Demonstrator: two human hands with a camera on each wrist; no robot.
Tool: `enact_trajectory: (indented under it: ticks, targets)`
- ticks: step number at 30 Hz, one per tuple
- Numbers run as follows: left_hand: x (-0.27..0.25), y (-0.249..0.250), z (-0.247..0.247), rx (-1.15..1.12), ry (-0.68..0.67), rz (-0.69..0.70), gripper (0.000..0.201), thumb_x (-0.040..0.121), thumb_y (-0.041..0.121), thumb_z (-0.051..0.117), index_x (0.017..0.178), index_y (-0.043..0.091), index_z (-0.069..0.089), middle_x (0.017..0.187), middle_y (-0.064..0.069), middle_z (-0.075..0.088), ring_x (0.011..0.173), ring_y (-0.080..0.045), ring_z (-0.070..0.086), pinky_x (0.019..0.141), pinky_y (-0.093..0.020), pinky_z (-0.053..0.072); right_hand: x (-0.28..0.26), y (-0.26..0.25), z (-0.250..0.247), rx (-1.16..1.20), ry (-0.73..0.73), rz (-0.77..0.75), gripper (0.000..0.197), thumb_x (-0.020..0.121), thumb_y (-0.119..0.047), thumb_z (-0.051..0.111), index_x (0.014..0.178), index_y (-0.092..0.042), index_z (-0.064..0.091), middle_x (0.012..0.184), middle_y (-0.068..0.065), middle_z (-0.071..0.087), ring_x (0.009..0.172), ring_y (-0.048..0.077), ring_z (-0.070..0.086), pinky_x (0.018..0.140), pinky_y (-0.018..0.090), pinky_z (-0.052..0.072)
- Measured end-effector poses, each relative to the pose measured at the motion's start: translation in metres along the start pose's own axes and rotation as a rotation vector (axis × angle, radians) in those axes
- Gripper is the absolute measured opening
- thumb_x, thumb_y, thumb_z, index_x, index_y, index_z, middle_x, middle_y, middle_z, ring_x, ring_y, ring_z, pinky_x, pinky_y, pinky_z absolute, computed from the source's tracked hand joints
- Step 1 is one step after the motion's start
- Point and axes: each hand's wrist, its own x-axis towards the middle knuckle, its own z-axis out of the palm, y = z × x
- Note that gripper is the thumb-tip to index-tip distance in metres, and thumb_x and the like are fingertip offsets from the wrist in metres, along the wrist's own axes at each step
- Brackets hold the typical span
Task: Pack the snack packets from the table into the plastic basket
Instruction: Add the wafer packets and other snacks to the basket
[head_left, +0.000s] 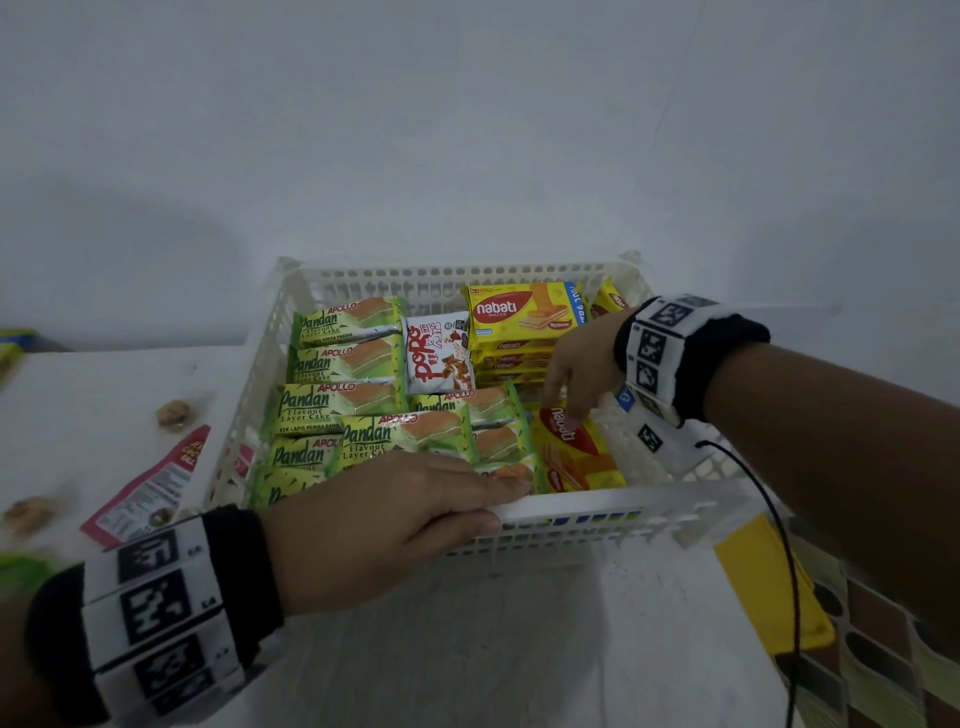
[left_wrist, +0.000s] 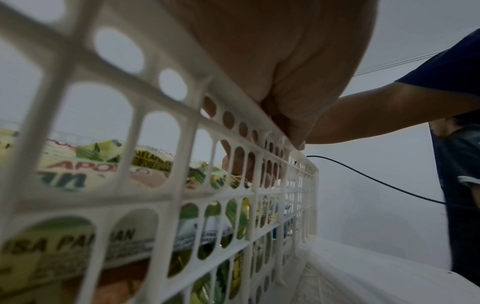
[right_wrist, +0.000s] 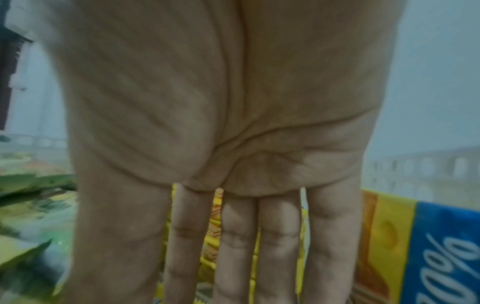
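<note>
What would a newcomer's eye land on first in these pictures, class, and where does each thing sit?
First, the white plastic basket mid-table, packed with green Pandan cake packets on its left and yellow Nabati wafer packets at its far right. Then the hands: the left hand grips the near rim, while the right hand reaches in over a loose Nabati packet.

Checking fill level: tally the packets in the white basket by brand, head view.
Green Pandan layer-cake packets: at least 6
Yellow Nabati wafer packets: at least 6
White Pops packet: 1
Total: at least 13 in the white plastic basket; stacked ones are partly hidden.
</note>
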Motion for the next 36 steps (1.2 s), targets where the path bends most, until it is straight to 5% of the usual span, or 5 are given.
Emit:
enact_trajectory:
  ticks: [5,10,19,25,36]
  targets:
    - [0.0,-0.001,0.0,0.011,0.021,0.014,0.046,0.105,0.047,0.043,0.15,0.036,0.048,0.131,0.029,0.056,0.112,0.015,0.05,0.097,-0.007,0.038,0.001,-0.004,0.002,-0.029,0.041,-0.01,0.045,0.09,-0.043,0.074,0.132,-0.03,0.065,0.116,-0.008,0.066,0.098,0.015,0.066,0.061,0.021,0.045]
    - [0.002,-0.003,0.002,0.012,0.038,0.017,0.045,0.106,0.044,0.044,0.15,0.033,0.049,0.113,0.059,0.036,0.107,0.027,0.043,0.096,-0.002,0.033,-0.008,-0.001,-0.006,0.144,0.257,-0.077,0.026,0.097,-0.048,0.062,0.105,-0.027,0.075,0.096,-0.008,0.073,0.089,0.014,0.07,0.076,0.029,0.057]
    - [-0.001,0.012,-0.025,-0.071,0.149,-0.077,0.033,0.101,0.045,0.054,0.13,0.036,0.068,0.109,0.028,0.068,0.096,0.003,0.065,0.079,-0.017,0.051,-0.035,-0.024,-0.027,0.158,0.683,-0.122,0.035,0.098,-0.055,0.057,0.104,-0.025,0.073,0.101,-0.008,0.067,0.095,0.016,0.063,0.087,0.038,0.054]
    - [-0.033,0.014,-0.09,0.138,0.349,-0.272,0.013,0.097,0.039,0.063,0.102,0.035,0.074,0.072,0.032,0.063,0.067,0.007,0.06,0.061,-0.008,0.038,-0.041,-0.07,-0.053,0.151,0.821,-0.166,0.034,0.097,-0.06,0.053,0.1,-0.03,0.068,0.101,-0.01,0.067,0.092,0.014,0.062,0.084,0.041,0.056]
    - [-0.208,-0.071,-0.142,0.404,0.386,-0.645,0.028,0.094,0.046,0.065,0.112,0.025,0.068,0.096,0.011,0.066,0.083,-0.012,0.062,0.083,-0.033,0.051,-0.048,-0.25,-0.089,0.054,0.872,-0.28,0.044,0.095,-0.07,0.045,0.109,-0.033,0.063,0.111,-0.011,0.06,0.101,0.014,0.057,0.086,0.039,0.051]
